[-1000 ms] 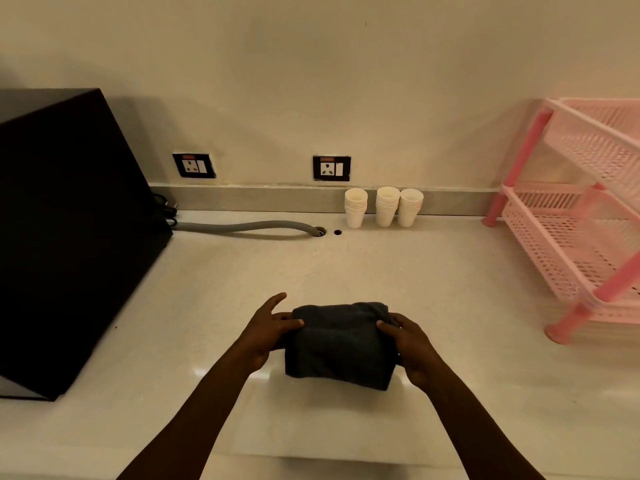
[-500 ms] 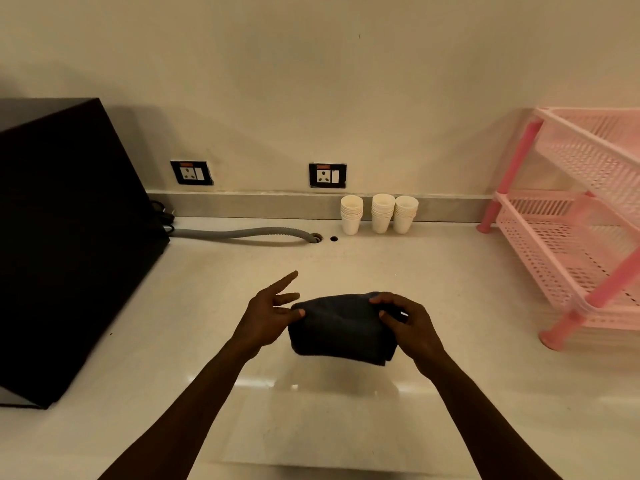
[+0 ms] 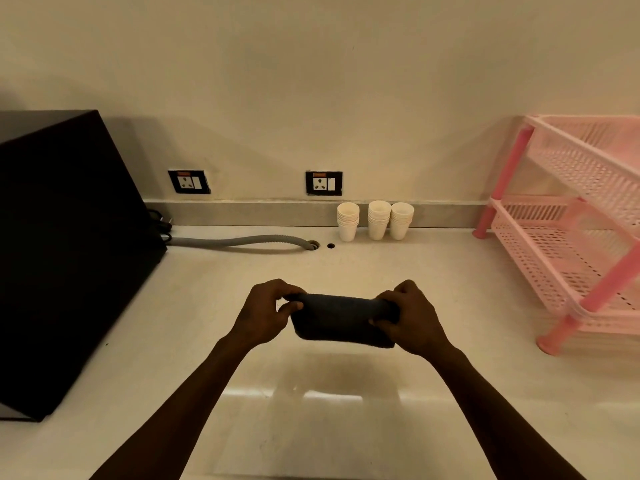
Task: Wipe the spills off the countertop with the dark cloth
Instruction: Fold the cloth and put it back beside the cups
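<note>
The cloth point(image 3: 341, 320) is held above the counter point(image 3: 214, 296), near the middle and in front of the person, with a faint shadow cast on the surface below it. It is folded into a thick, compact pad and is pinched at both short ends. The left hand point(image 3: 265, 315) is closed on the left end, thumb under and fingers curled over the top edge; the right hand point(image 3: 410, 320) is closed on the right end in much the same way. Neither grip is open, and nothing else is held.

The cloth is judged soft, light and limp: it sags a little between the hands and would flop open if one end were released. No fragility is to be feared, and slipping is unlikely on a towel-like weave. For wiping, it is best pressed flat under one palm, with the fingers spread over the top fold so that the layers are kept together.

No spill can be made out with certainty; the pale patch near the front edge may be only a reflection of light. Wiping is not yet begun, as the cloth is not in contact with the counter.

Well apart from the hands stand the cups point(image 3: 375, 221) at the wall, the pink rack point(image 3: 568, 237) to the right and a black box point(image 3: 69, 258) to the left.
</note>
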### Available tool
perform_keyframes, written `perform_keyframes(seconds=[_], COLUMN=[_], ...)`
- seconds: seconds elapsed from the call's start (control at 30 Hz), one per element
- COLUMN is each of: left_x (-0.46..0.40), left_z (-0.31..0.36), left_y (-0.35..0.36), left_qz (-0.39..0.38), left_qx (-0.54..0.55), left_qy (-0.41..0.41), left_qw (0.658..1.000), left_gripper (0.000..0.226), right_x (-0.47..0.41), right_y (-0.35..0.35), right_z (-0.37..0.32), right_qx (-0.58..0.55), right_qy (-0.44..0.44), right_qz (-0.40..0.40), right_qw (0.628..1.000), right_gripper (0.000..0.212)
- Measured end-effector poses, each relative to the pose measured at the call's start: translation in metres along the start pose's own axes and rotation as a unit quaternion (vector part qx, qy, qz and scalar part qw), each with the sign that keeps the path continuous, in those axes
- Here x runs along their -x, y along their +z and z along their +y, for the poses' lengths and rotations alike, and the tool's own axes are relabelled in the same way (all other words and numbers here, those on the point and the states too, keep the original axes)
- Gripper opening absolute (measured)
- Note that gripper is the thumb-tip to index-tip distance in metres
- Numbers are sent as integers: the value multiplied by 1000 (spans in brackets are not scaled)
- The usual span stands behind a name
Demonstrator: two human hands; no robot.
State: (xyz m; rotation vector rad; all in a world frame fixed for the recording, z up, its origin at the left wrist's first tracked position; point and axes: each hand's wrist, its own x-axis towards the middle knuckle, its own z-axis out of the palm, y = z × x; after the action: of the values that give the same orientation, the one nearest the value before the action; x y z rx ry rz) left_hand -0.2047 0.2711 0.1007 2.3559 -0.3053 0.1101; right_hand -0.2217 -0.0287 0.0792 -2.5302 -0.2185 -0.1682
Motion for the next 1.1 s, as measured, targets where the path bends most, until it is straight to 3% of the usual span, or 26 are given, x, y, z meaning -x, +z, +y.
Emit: perform_keyframes(seconds=[0.07, 0.17, 0.3, 0.43, 0.53, 0.67, 0.8, 0.93, 1.1], left_x=[-4, -5, -9, -16, -23, -33, -57, -85, -138], left_z=[1, 4, 15, 17, 17, 23, 35, 49, 78], left_y=[-1, 3, 24, 52, 71, 91, 112, 129, 162], left_qz=[-14, -78, -105, -166, -198, -166, -137, -153, -146], left_qx=[29, 169, 365, 402, 388, 361, 363, 377, 278], left_qy=[-15, -66, -187, -285, -274, -258, -256, -251, -213], left_qw=[999, 980, 906, 854, 857, 881, 885, 878, 925], left_gripper=[17, 19, 32, 41, 39, 38, 52, 66, 69], right_x=[-4, -6, -1, 6, 11, 14, 8, -5, -41], right_y=[-7, -22, -24, -14, -11, -14, -28, -42, -61], right_z=[5, 12, 17, 34, 56, 78, 104, 132, 168], right_qx=[-44, -194, -393, -476, -483, -488, -513, -493, -407], right_qy=[3, 22, 69, 189, 237, 256, 248, 247, 264], right_qz=[-9, -54, -85, -76, -71, -64, -34, 2, 56], right_qw=[999, 979, 913, 856, 840, 832, 821, 834, 873], right_gripper=[32, 24, 16, 25, 21, 21, 46, 62, 52])
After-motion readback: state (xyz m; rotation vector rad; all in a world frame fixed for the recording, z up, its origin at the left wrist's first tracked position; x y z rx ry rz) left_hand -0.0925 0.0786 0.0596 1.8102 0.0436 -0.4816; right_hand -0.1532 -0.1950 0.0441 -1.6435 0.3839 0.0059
